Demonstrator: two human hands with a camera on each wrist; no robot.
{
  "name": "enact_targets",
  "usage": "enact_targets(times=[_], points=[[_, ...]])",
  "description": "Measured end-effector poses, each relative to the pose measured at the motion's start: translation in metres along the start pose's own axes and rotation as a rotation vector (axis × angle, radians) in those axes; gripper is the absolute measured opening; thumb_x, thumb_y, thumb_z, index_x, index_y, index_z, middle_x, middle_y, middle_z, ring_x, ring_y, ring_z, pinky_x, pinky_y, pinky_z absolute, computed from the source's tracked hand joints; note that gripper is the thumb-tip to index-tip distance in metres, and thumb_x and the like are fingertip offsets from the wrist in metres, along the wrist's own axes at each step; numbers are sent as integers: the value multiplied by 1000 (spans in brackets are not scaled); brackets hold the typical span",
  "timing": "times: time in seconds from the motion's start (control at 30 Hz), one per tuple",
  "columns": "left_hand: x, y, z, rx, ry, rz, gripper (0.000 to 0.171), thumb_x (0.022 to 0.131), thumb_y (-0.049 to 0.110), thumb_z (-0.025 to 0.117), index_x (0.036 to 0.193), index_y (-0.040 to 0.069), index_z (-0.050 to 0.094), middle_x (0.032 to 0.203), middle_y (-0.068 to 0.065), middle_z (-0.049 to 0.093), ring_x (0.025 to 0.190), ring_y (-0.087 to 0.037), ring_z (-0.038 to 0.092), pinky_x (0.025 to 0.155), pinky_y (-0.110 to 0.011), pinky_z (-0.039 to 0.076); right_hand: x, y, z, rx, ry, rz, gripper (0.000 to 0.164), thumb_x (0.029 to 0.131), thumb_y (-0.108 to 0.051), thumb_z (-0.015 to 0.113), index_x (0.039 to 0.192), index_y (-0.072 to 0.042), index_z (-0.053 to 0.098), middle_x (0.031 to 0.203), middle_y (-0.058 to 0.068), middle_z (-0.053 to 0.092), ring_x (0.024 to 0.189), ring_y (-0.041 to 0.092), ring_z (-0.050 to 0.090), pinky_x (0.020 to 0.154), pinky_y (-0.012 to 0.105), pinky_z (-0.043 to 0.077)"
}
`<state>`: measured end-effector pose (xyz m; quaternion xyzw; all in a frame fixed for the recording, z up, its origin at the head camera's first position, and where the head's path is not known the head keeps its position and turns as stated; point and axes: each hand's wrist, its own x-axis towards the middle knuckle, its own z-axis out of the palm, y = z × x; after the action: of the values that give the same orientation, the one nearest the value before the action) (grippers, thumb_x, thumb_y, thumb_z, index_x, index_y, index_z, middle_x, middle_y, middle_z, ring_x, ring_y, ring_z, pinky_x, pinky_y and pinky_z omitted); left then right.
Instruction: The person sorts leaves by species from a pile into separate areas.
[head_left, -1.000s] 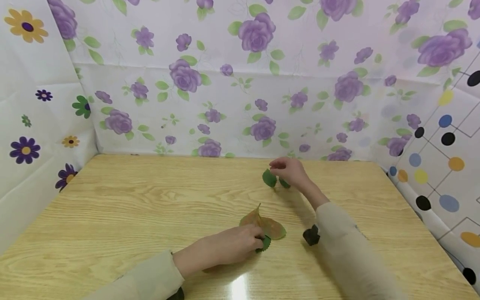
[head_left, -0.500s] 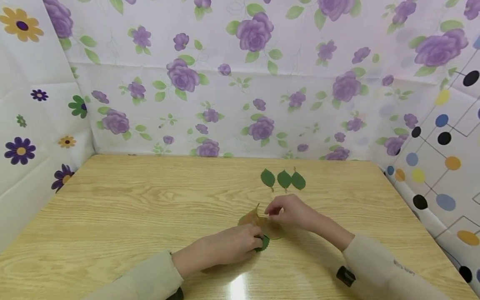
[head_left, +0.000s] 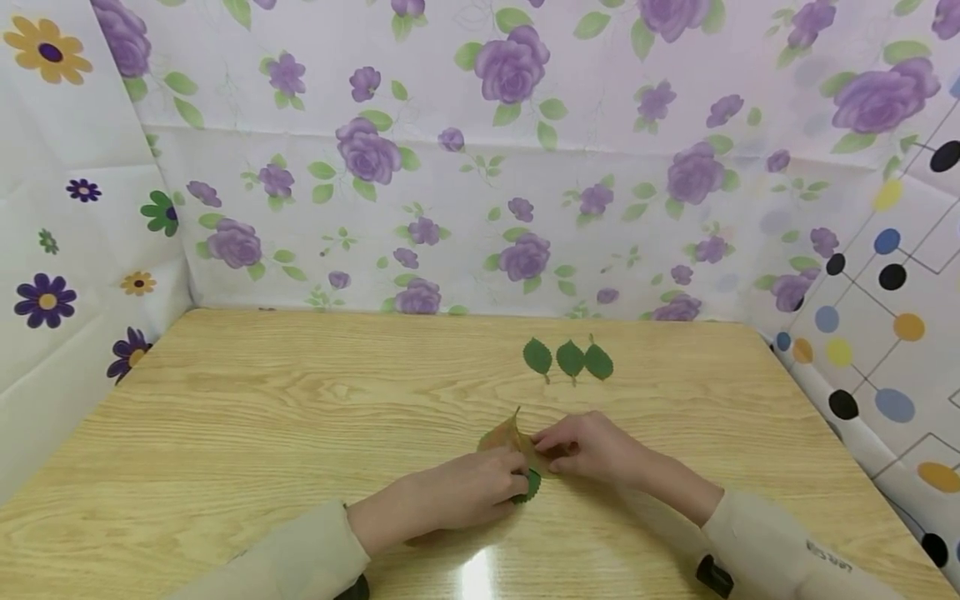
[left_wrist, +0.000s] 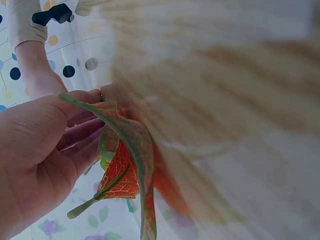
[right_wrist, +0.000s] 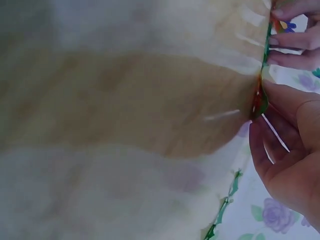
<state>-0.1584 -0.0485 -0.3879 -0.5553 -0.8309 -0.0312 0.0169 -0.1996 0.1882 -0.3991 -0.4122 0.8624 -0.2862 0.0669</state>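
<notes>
We see the left hand (head_left: 468, 492) covering part of a green leaf (head_left: 531, 487); right of that leaf, sleeve lettering (head_left: 828, 557) (tiny) is unreadable.

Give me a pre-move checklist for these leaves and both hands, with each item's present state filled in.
1. Three green leaves laid in a row: ok.
2. Even spacing: not ok; the rightmost leaf meets the middle leaf, the leftmost leaf sits apart.
3. Stems aligned: not ok; only the rightmost leaf's points away from the person.
4. Left hand touching the near green leaf: ok.
5. Right hand at the brownish leaf: ok; firm pinch: cannot tell.
6. Leaf count beneath the hands: cannot tell.
</notes>
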Motion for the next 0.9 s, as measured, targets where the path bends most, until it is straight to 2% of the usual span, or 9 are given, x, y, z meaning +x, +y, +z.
enact_targets(times=[0.17,0.4,0.7,0.77,0.9], points=[[1,1,-1,2,0,0,8,91,18,70,97,13,71,102,3,59,90,-5,53,77,-7,40,-3,0,3,-73,24,-42,25,83,-5,75,108,-3,73,119,11,66,106,25,63,82,25,53],[2,2,-1,43,1,11,10,94,19,66,101,14,71,103,5,62,91,-5,54,77,-8,41,-7,-3,2,-191,36,-90,25,85,-9,74,109,-4,74,122,12,64,110,26,61,87,38,53],[2,8,-2,216,16,113,12,93,19,65,100,16,74,100,6,62,86,-2,54,74,-6,41,-7,-4,3,-213,48,-106,22,85,-8,74,106,-4,74,120,12,65,109,26,62,87,39,53],[3,8,-2,184,22,114,11,94,22,65,97,16,74,98,7,62,85,-2,53,73,-6,41,-7,-3,4,-207,46,-101,22,85,-8,74,107,-4,74,121,12,65,109,26,62,88,39,53],[3,5,0,30,24,79,9,94,20,66,97,16,73,101,6,61,91,-2,54,77,-5,40,-7,2,5,-198,51,-93,22,86,-10,74,107,-4,74,122,11,65,110,25,61,87,37,53]])
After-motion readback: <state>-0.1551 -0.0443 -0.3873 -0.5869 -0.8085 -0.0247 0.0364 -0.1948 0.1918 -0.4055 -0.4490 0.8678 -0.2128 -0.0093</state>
